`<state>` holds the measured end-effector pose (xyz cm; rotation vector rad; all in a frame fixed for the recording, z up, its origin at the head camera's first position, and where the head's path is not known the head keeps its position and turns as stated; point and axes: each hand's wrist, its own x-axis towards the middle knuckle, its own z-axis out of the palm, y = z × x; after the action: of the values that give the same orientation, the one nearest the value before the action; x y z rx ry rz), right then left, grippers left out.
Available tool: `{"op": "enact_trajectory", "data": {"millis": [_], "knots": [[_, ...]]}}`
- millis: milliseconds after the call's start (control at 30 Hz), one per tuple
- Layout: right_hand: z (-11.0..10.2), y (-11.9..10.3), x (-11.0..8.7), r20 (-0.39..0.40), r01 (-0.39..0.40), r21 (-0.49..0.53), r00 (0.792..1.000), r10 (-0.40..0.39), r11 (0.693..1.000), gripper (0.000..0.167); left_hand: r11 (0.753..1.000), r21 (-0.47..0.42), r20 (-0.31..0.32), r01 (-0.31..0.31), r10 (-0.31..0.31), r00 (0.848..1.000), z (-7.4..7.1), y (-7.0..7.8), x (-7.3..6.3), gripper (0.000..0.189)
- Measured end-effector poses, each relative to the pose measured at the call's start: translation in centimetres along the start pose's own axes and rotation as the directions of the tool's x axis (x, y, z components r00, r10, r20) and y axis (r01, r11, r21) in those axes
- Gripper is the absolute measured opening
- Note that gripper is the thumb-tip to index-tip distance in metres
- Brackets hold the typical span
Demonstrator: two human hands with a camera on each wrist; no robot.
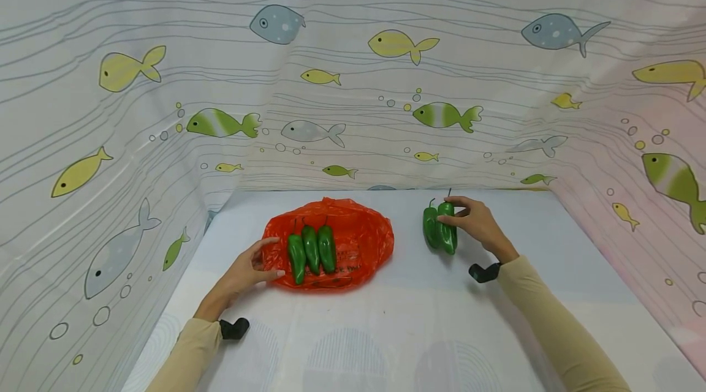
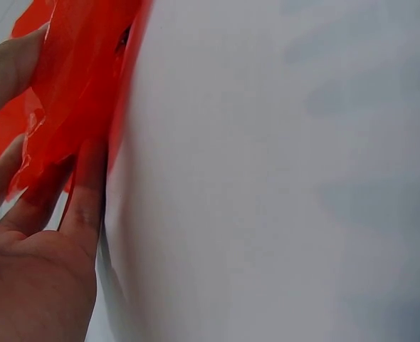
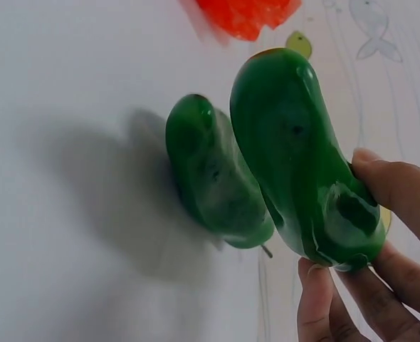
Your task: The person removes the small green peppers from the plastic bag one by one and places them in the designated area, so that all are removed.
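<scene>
A crinkled red plastic bag (image 1: 377, 236) lies on the table with three green peppers (image 1: 311, 249) side by side on it, stems pointing away. At the bag's left edge, my left hand (image 1: 245, 269) has thumb and fingers spread apart. In the left wrist view, its fairly straight fingers touch the red plastic (image 2: 89, 71), some showing through it. To the right of the bag, my right hand (image 1: 475, 222) pinches a green pepper (image 3: 288, 149) near its stem end, tilted above the table. Another green pepper (image 1: 430, 228) lies just left of it, partly overlapped in the head view.
The white table (image 1: 380, 318) has pale printed shapes along its near side. A fish-patterned curtain (image 1: 353, 92) rises behind it and along both sides. Black wrist mounts (image 1: 484, 272) sit below both hands.
</scene>
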<state>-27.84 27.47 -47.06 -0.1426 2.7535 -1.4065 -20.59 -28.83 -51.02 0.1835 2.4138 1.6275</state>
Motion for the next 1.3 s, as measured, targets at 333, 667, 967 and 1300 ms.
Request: {"op": "enact_trajectory", "data": {"millis": [333, 667, 967, 1300], "knots": [[-0.2, 1.6, 0.4, -0.011, -0.007, 0.0, 1.0, 0.007, 1.0, 0.072, 1.0, -0.007, 0.006, -0.002, 0.003, 1.0, 0.0, -0.2, 0.0, 0.083], [0.0, 3.1, 1.0, -0.015, -0.037, -0.014, 0.999, 0.037, 0.999, 0.074, 1.0, 0.003, 0.004, -0.005, 0.005, 1.0, 0.2, -0.1, -0.1, 0.082], [0.4, 4.0, 1.8, -0.014, -0.037, -0.017, 0.999, 0.037, 0.999, 0.074, 1.0, 0.014, 0.009, -0.004, 0.004, 1.0, 0.1, 0.0, 0.0, 0.082], [0.3, 4.5, 2.4, -0.022, -0.029, -0.017, 0.999, 0.028, 0.999, 0.075, 0.999, 0.036, -0.002, 0.009, -0.009, 1.0, 0.0, 0.0, 0.2, 0.082]]}}
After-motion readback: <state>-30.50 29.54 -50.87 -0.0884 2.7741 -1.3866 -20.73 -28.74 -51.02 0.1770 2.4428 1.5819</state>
